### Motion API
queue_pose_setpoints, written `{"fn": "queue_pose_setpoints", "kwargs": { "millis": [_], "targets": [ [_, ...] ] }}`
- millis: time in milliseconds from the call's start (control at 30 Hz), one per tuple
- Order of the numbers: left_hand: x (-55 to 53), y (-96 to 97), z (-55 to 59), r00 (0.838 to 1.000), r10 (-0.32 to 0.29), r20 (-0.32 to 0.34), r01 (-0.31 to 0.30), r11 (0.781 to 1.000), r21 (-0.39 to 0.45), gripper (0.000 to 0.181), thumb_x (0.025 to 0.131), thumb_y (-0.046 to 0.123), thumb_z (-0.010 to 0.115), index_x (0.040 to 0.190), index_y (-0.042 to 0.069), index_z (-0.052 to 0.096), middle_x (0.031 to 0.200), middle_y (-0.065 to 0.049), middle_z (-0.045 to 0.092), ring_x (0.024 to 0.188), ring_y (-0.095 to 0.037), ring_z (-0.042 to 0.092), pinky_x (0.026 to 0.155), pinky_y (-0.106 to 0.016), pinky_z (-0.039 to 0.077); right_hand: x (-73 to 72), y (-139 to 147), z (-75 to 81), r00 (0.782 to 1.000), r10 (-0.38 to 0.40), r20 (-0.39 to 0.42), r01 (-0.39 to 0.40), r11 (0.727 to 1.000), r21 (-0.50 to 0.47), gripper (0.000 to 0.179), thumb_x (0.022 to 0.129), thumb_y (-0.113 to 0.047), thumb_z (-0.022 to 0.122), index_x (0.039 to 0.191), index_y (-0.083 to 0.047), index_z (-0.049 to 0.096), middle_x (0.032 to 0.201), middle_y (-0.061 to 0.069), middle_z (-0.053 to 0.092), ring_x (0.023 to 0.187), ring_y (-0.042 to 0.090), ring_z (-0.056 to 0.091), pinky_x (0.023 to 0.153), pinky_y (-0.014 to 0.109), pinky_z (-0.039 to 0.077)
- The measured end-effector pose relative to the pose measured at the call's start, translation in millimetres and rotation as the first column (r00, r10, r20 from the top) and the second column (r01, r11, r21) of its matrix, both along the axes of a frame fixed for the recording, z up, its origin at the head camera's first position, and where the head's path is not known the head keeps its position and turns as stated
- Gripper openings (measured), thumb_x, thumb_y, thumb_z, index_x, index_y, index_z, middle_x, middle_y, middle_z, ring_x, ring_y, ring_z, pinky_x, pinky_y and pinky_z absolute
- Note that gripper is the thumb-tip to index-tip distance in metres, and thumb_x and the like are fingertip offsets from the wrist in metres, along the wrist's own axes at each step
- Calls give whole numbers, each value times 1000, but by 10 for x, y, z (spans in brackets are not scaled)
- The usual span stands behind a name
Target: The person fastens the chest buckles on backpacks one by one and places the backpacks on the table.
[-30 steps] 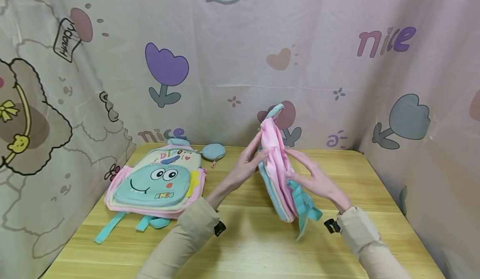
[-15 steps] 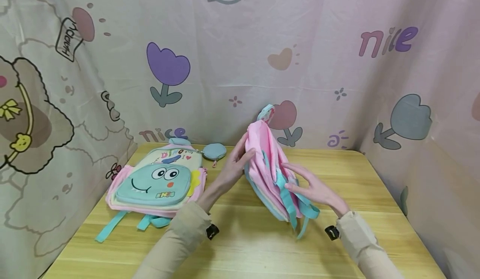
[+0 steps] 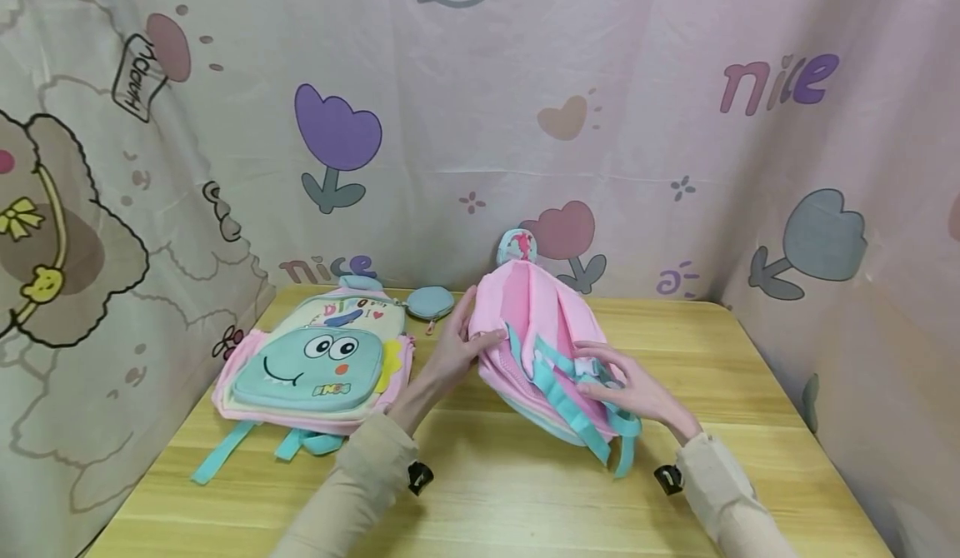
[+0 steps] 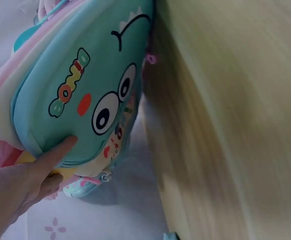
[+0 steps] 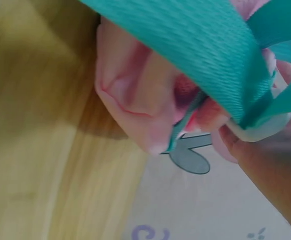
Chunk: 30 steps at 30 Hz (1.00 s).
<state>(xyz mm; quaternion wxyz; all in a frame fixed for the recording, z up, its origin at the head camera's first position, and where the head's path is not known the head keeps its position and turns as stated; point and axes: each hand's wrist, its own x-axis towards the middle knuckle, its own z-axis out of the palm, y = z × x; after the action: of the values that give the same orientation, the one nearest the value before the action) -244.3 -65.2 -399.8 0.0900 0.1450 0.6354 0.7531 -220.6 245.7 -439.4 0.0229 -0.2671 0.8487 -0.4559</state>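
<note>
A pink child's backpack (image 3: 577,312) stands tilted on the table with its back panel and teal straps (image 3: 566,404) facing me. My left hand (image 3: 450,354) grips its left side, thumb on the back. In the left wrist view, a finger of that hand (image 4: 45,167) lies on the teal front pocket (image 4: 40,105), which bears a cartoon face. My right hand (image 3: 633,391) holds the lower right side among the straps. Teal webbing (image 5: 195,55) partly hides those fingers in the right wrist view. A round printed piece (image 3: 517,246) sticks up at the top.
A second backpack (image 3: 307,375) with a teal cartoon face lies front up at the left of the wooden table (image 3: 480,500). A round teal pouch (image 3: 430,302) lies at its top right corner. A printed curtain (image 3: 465,125) hangs behind the table.
The held backpack has turned from edge-on until its pink back and straps face me. My left hand has moved slightly left with it; my right hand stays at the strap side.
</note>
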Motion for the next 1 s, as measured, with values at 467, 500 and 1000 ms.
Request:
{"fn": "queue_pose_setpoints", "kwargs": {
  "millis": [467,500,1000],
  "targets": [
    [-17,15,-278,997,-47,-61,38,989,-141,100,87,-2,68,163,9,4,159,-26,35,134,-41,51,107,-40,51,-47,212,-191,992,-124,6,125,992,-30,42,89,-16,76,128,-7,65,145,20,55,136,49,46,110,75,32],
    [-17,23,-300,997,-44,-61,34,987,-157,100,86,-2,68,163,10,5,160,-25,33,137,-40,49,110,-43,48,-51,227,-204,992,-124,3,124,992,-32,40,89,-15,76,127,-7,66,145,20,55,136,49,46,110,75,32],
    [-63,151,-600,996,-76,-54,55,947,-317,99,84,0,70,160,-2,7,168,-25,11,153,-41,23,124,-51,24,-57,486,-310,983,-175,-60,174,985,-8,25,91,-12,73,115,-6,73,132,18,65,133,7,47,111,59,38]
  ]
}}
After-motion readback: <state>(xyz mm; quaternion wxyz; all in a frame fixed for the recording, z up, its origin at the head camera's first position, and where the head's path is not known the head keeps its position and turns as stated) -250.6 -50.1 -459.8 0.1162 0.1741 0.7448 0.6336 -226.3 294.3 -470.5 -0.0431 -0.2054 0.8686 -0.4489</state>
